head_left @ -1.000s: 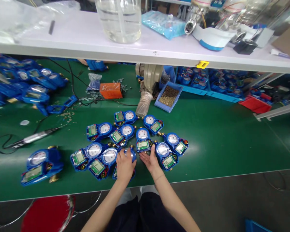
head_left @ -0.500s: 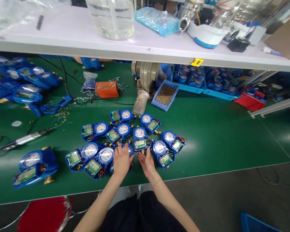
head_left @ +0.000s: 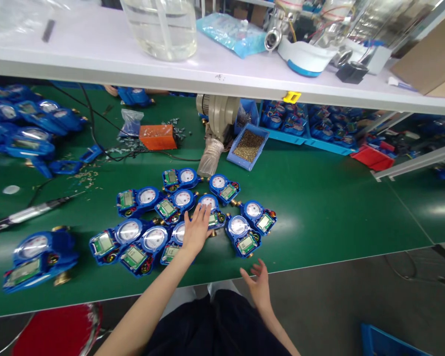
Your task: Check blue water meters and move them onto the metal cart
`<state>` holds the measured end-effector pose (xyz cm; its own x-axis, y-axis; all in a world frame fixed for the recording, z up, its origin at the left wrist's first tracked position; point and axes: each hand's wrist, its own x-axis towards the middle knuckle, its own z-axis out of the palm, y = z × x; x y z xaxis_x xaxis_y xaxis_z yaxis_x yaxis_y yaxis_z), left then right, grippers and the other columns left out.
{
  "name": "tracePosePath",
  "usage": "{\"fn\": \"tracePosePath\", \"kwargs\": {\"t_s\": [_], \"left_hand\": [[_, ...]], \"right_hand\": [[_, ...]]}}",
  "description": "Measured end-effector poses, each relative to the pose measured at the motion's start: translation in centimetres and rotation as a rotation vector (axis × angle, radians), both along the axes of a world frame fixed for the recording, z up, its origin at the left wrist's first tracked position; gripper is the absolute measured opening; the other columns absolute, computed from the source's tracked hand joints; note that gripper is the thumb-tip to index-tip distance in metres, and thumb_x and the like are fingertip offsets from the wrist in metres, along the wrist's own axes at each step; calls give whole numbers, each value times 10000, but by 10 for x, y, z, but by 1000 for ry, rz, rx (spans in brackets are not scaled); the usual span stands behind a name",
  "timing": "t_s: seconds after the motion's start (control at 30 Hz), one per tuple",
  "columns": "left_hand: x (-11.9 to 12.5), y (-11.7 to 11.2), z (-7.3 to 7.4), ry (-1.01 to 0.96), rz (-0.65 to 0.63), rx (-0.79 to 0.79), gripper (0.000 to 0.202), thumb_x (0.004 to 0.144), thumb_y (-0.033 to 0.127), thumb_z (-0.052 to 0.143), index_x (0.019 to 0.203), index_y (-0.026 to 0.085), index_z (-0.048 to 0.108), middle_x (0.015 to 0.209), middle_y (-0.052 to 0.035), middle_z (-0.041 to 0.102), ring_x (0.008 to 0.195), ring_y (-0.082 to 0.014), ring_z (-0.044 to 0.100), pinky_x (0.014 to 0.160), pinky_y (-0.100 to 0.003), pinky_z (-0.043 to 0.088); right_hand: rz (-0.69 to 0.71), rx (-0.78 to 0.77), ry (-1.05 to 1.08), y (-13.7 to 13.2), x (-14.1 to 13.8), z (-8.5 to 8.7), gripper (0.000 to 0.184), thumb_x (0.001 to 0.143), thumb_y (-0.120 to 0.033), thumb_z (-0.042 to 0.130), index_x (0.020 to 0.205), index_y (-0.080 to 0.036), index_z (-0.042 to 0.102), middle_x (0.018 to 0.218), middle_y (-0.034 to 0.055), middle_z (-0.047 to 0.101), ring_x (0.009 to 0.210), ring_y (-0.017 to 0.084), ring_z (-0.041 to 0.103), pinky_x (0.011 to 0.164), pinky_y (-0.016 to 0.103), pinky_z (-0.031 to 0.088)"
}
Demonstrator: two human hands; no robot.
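Blue water meters with round white dials and green circuit boards lie in a loose group on the bench. My left hand [head_left: 197,230] reaches over the middle of the group, its fingers stretched across one water meter [head_left: 217,220] and partly covering the dial. Whether the fingertips press on it I cannot tell. Under the wrist lies another meter [head_left: 170,253], partly hidden by the forearm. My right hand [head_left: 258,284] is at the bench's front edge, fingers apart and holding nothing. Closest to it is a meter with a bare display [head_left: 246,243].
A pen-shaped electric screwdriver [head_left: 33,212] and a lone meter [head_left: 40,257] lie at left on the green bench [head_left: 337,207]. Behind the group are an orange box [head_left: 157,137], a blower-like machine [head_left: 220,116] and a tray of brass screws [head_left: 248,147]. A shelf [head_left: 244,79] overhangs the back.
My left hand has moved from a near meter up and right onto the middle one. My right hand has drawn away from the meters toward the bench's front edge. The view has shifted slightly.
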<state>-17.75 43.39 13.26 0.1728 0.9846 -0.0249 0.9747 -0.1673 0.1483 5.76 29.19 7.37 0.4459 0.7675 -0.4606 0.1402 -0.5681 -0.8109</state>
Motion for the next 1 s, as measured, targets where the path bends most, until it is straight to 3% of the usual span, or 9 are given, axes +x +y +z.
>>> {"fn": "tracePosePath", "kwargs": {"t_s": [0.1,0.23,0.53,0.73,0.83,1.0], "left_hand": [[3,-2,-6,-11,48,8,806,833,252,596,1493,90,162,1449,-213,398,1396,-296,269,1116,-593,142],[5,-1,-10,-12,88,30,847,830,270,600,1489,41,121,1422,-253,415,1378,-301,308,1112,-592,144],[2,8,-16,-31,111,51,807,835,249,580,1489,55,147,1460,-244,359,1380,-325,295,1096,-626,147],[0,8,-23,-37,122,41,796,835,246,574,1484,55,154,1495,-231,293,1390,-315,274,1089,-654,143],[0,3,-18,-43,115,47,764,846,236,552,1480,61,163,1489,-225,312,1390,-308,275,1085,-662,145],[3,-21,4,-94,101,122,624,887,230,476,1454,101,252,1450,-196,404,1389,-279,284,1110,-592,176]], "right_hand": [[100,79,9,17,7,-9,1141,513,-428,843,1450,-169,245,1433,152,415,1242,304,474,1055,398,383],[114,134,38,39,1,-16,1165,529,-415,837,1470,-155,202,1473,137,394,1328,284,405,1133,394,284],[145,175,-46,55,-8,-22,1147,544,-458,820,1465,-125,223,1442,160,434,1302,287,439,1119,378,300],[148,216,-186,54,-13,-34,1122,552,-517,790,1452,-130,243,1437,180,435,1285,319,458,1085,440,356],[161,256,-219,54,-12,-37,1107,554,-534,780,1442,-119,264,1430,200,435,1280,338,461,1075,474,365],[217,287,-188,52,-4,-34,1073,593,-537,754,1447,-121,255,1422,199,448,1297,338,443,1080,482,356]]}}
